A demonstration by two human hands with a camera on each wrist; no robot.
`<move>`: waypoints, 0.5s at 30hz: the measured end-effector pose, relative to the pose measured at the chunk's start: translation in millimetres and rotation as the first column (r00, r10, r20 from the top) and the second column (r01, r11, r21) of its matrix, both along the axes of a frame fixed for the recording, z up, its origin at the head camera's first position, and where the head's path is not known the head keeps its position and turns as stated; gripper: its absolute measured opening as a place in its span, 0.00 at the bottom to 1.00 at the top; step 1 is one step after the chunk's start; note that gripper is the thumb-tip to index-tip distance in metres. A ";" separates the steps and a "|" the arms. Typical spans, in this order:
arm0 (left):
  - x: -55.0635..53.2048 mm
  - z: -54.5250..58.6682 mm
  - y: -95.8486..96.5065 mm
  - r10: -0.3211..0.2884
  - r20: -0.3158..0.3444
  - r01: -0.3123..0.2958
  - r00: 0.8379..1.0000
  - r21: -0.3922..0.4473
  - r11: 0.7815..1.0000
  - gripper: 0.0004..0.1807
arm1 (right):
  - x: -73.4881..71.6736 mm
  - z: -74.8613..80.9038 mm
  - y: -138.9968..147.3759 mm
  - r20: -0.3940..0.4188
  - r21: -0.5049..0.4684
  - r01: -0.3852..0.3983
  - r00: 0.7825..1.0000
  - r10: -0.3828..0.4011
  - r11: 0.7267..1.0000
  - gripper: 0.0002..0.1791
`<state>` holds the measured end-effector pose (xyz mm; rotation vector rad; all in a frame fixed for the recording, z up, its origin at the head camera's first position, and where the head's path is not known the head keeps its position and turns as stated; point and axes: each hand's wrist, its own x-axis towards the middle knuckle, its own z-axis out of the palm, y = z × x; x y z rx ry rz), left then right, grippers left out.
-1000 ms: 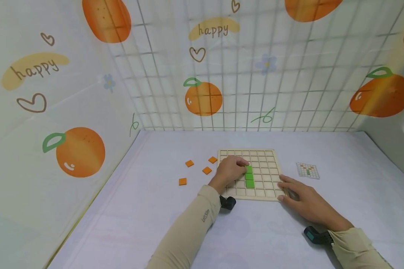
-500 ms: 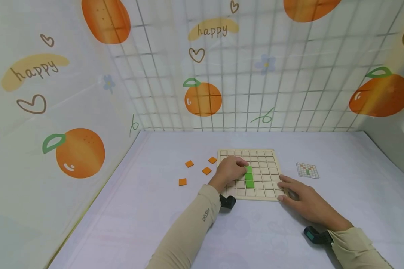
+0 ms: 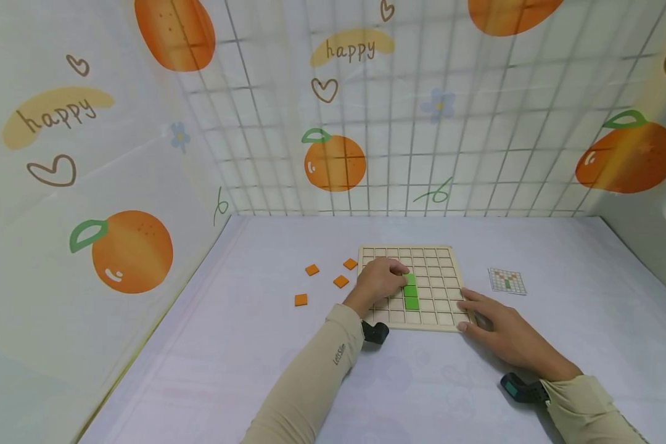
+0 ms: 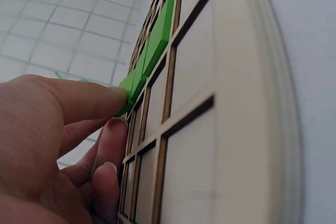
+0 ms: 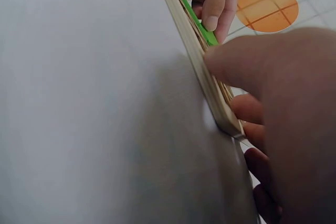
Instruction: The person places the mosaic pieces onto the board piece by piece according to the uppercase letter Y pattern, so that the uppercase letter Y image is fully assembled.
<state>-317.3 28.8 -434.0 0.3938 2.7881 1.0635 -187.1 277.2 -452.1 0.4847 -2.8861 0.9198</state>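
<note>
Green column [image 3: 411, 298] on the board [image 3: 441, 293], my left grip [image 3: 378, 280] pinching its top tile [image 3: 410, 280], right grip [image 3: 505, 330] resting fingers-apart at the edge, four orange tiles [image 3: 341, 281] left off.

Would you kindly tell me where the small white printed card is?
In the head view, the small white printed card lies on the pale tabletop, right of the square wooden grid board and beyond the right hand.
</note>
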 end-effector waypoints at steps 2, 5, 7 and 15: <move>-0.4 -0.4 0.0 0.001 0.002 -0.001 1.000 0.002 1.000 0.08 | 0.1 0.2 -0.2 -0.003 -0.002 -0.001 1.000 0.001 1.000 0.32; -1.1 -0.9 -0.2 0.000 0.005 0.000 1.000 0.007 1.000 0.08 | -0.1 -0.1 0.0 -0.004 -0.004 -0.003 1.000 0.003 1.000 0.32; -1.4 -1.1 -0.5 -0.005 0.004 0.005 1.000 0.006 1.000 0.08 | -0.3 -0.4 0.3 -0.003 -0.005 -0.004 1.000 0.004 1.000 0.32; -3.2 -3.7 -2.0 -0.024 0.019 0.023 1.000 0.013 1.000 0.10 | 0.6 0.4 0.0 -0.003 -0.002 -0.003 1.000 0.003 1.000 0.32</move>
